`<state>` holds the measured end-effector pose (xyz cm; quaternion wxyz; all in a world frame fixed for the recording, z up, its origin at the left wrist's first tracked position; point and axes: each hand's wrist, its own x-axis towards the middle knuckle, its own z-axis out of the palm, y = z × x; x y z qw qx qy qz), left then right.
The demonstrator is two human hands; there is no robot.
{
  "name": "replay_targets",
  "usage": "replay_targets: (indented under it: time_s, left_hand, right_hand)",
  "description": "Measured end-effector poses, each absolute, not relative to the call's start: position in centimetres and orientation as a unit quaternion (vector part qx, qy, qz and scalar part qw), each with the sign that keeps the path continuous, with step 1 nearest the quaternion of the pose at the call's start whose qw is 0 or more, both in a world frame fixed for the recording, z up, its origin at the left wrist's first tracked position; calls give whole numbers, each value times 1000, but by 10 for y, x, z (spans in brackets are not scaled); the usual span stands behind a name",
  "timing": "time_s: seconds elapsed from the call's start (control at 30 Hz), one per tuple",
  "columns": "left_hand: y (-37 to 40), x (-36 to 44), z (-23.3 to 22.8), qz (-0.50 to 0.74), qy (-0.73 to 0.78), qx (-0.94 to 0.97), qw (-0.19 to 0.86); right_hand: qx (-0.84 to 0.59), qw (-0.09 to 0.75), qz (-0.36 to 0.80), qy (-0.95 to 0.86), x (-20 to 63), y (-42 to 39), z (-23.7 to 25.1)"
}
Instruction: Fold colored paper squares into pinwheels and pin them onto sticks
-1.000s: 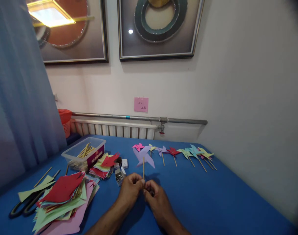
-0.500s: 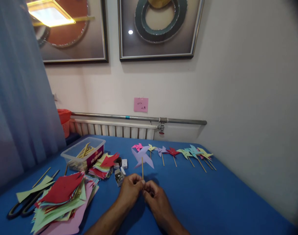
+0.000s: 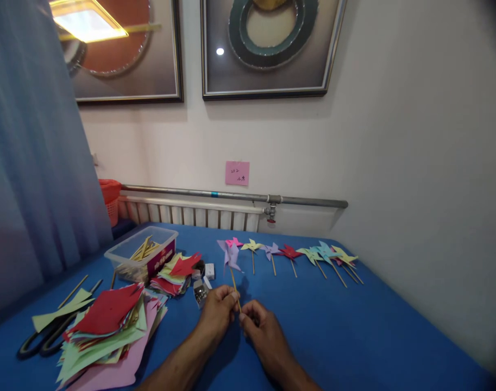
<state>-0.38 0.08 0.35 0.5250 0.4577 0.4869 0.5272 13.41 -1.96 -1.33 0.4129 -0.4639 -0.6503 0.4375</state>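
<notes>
A light purple paper pinwheel (image 3: 230,255) on a thin wooden stick (image 3: 234,281) stands up in front of me, its top leaning left. My left hand (image 3: 217,310) pinches the stick between thumb and fingers, low on its length. At the stick's bottom end, my right hand (image 3: 264,332) has thumb and fingertips closed on it. Just beyond my left hand is an open small box of metal pins (image 3: 199,293). Behind the held pinwheel, a pink pinwheel (image 3: 234,242) is partly covered by it.
Several finished pinwheels (image 3: 289,252) lie in a row at the back right of the blue table (image 3: 353,336). To the left are a paper stack (image 3: 109,312), black-handled scissors (image 3: 54,334), a smaller paper pile (image 3: 176,274) and a clear box of sticks (image 3: 166,234).
The held pinwheel has turned, so its blades show more edge-on, and its stick now tilts left. My hands have moved slightly apart along the stick.
</notes>
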Motion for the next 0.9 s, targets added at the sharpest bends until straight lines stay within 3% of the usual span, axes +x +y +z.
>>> replay_targets:
  time_s: [0.9]
  left_hand:
    - [0, 3, -10, 496, 512, 530, 459]
  right_hand:
    - [-534, 412, 346, -653, 139, -29, -4]
